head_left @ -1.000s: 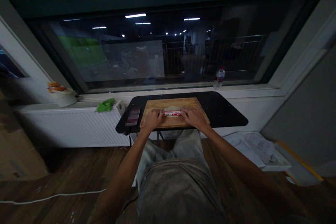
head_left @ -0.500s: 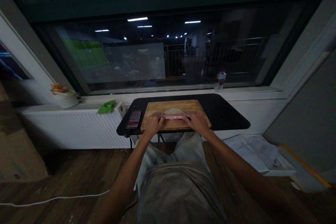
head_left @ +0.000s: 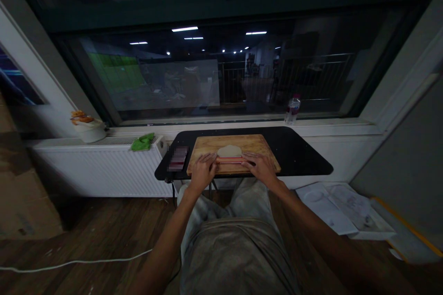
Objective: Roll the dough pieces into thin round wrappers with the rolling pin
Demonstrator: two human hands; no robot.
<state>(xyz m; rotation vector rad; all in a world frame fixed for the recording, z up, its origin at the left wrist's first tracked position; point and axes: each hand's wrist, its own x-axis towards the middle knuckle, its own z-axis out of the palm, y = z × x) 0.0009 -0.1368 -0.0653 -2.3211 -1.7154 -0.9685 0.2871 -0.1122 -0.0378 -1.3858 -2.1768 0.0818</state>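
A pale flat piece of dough (head_left: pixel 229 150) lies on a wooden board (head_left: pixel 207 144) on a small black table (head_left: pixel 301 154). Just on the near side of the dough lies a thin red-and-white roller (head_left: pixel 230 160), across the board. My left hand (head_left: pixel 203 170) rests flat on the roller's left end, fingers stretched forward. My right hand (head_left: pixel 260 168) lies the same way on its right end. Neither hand wraps round the roller. My lap and legs fill the foreground below the table.
A blurred-out phone (head_left: pixel 177 158) lies left of the board. A green cloth (head_left: pixel 142 142) and a white bowl (head_left: pixel 88 130) sit on the radiator at left. A water bottle (head_left: pixel 292 109) stands on the sill. Papers (head_left: pixel 339 203) and a white cable (head_left: pixel 69 262) lie on the floor.
The roller and both hands have come back toward me, off the dough, which now shows whole. The view has tilted slightly.
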